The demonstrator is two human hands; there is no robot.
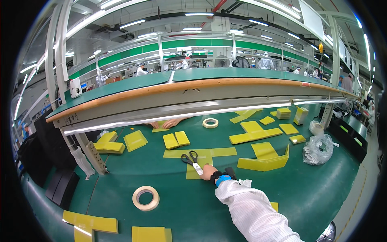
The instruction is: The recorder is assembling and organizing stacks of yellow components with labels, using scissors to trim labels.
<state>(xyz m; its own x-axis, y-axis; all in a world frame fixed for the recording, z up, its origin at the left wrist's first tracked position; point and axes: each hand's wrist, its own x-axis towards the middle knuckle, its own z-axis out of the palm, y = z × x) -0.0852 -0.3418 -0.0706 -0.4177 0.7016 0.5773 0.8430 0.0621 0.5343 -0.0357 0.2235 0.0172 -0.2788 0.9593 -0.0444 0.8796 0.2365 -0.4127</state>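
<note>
My right hand (207, 172) reaches in from the lower right, its fingers closed at the blade end of a pair of scissors (196, 166). The black scissor handles point away from me. Beneath them lies a yellow T-shaped sheet (219, 152), its stem partly covered by the scissors and my hand. A dark band and a blue band circle my right wrist, above a white striped sleeve. To the right of my hand rests a yellow piece with a raised, bent strip (264, 163). My left hand is out of the picture.
A masking tape roll (146, 198) lies nearer me; another tape roll (210, 123) is farther off. Yellow stacks (109, 144) surround the work. Another person's hands (173, 123) touch a yellow piece under the raised shelf (209, 82). A clear plastic bag (318, 149) sits right.
</note>
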